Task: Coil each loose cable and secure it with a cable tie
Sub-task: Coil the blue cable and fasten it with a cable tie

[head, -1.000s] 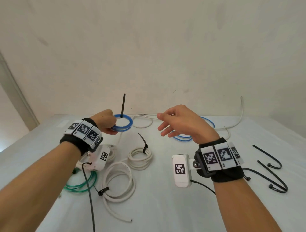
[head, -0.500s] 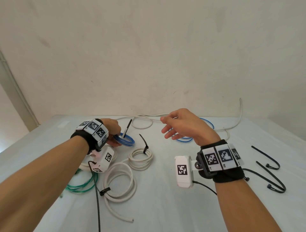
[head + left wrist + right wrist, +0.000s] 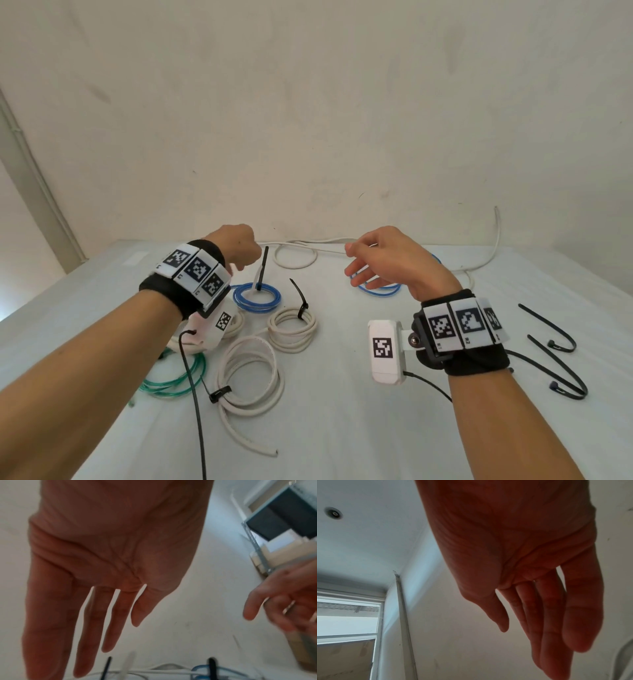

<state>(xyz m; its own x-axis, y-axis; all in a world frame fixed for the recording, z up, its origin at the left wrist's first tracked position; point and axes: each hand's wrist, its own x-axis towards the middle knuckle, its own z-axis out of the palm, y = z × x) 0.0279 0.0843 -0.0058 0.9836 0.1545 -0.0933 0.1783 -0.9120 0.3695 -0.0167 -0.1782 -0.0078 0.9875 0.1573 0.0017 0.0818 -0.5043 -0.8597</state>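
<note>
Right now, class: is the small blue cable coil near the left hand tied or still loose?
Tied. A black cable tie cinches the small blue cable coil, its tail sticking up; the coil lies on the white table.

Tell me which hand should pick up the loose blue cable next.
Right. The right hand, open and empty, hovers directly over the loose blue cable; the left hand is across the table above the tied blue coil.

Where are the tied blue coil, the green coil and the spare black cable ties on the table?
tied blue coil (image 3: 257,299): head view, near rim of the ring.
green coil (image 3: 171,385): head view, its near strands.
spare black cable ties (image 3: 561,368): head view, the strap of one tie at the right.
</note>
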